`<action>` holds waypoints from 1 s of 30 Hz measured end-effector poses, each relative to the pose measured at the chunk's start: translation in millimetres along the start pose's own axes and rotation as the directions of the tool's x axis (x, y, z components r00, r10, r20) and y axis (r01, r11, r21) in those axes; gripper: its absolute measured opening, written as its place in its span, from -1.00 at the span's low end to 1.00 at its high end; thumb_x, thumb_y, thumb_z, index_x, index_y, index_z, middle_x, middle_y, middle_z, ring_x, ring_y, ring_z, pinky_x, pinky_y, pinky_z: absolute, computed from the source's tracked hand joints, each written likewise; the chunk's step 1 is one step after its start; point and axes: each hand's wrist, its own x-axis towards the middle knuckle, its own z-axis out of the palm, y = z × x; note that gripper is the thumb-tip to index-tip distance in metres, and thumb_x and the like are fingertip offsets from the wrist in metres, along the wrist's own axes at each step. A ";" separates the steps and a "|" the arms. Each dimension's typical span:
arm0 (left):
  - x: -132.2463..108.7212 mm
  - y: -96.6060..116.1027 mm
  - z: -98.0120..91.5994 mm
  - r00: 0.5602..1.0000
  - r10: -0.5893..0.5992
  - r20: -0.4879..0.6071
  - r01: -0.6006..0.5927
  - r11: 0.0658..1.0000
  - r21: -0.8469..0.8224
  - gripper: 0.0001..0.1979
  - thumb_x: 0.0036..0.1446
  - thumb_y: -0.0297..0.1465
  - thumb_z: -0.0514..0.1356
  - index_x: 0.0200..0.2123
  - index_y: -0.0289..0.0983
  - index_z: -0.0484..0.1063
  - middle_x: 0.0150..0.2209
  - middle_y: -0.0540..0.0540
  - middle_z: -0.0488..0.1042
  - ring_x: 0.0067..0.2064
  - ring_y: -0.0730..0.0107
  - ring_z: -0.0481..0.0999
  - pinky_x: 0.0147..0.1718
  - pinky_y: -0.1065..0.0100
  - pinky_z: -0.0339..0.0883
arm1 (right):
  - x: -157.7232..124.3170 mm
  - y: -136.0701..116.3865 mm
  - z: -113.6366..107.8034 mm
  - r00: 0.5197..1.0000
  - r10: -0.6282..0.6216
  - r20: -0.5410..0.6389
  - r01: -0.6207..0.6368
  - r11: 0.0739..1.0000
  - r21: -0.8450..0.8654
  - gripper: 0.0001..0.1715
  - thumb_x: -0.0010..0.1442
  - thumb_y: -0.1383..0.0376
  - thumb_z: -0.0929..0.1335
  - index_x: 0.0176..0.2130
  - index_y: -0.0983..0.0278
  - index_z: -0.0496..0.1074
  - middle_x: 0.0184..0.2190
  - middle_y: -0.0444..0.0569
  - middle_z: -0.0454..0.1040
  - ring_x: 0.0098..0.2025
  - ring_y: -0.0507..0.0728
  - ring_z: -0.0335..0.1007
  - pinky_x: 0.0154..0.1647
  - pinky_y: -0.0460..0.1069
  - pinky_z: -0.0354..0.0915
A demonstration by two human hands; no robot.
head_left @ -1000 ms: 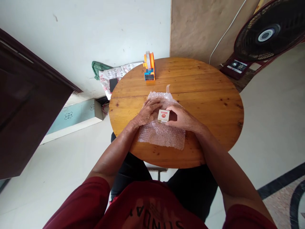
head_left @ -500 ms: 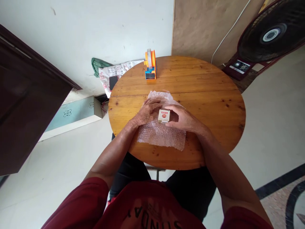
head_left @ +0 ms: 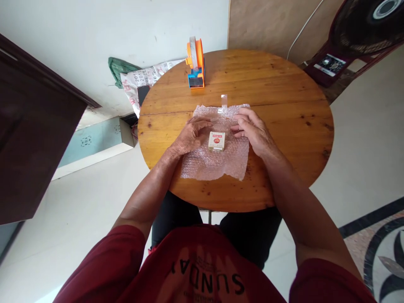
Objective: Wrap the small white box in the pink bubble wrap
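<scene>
A small cream box (head_left: 216,142) with red print lies on a sheet of bubble wrap (head_left: 214,166), near its middle. To the left of the box, my left hand (head_left: 193,135) rests on the wrap with its fingers apart and holds nothing. My right hand (head_left: 252,129) is over the wrap's upper right part, clear of the box, its fingers loosely bent and apart. A short strip of clear tape (head_left: 224,101) sticks out past the far edge of the wrap onto the table.
The round wooden table (head_left: 284,155) carries an orange and blue tape dispenser (head_left: 196,67) near its far edge. A printed white sack (head_left: 151,76) and a green bag (head_left: 121,70) lie by the wall. A fan (head_left: 362,29) stands at the back right.
My right hand has let go of the box and moved up and right to the wrap's corner, which now lies spread out. My left hand stays beside the box. The view has shifted.
</scene>
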 end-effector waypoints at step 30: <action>-15.6 36.8 -22.2 0.957 -0.088 -0.275 -0.007 0.944 -0.329 -0.56 0.21 0.06 0.18 -0.12 -0.17 0.52 -0.10 -0.08 0.60 0.00 0.20 0.59 0.06 0.14 0.46 | -8.8 -4.5 0.1 0.993 -0.108 -0.046 0.105 0.993 -0.062 -0.54 0.20 -0.07 0.41 0.00 0.07 0.49 0.10 0.02 0.49 0.11 0.36 0.48 -0.08 0.25 0.53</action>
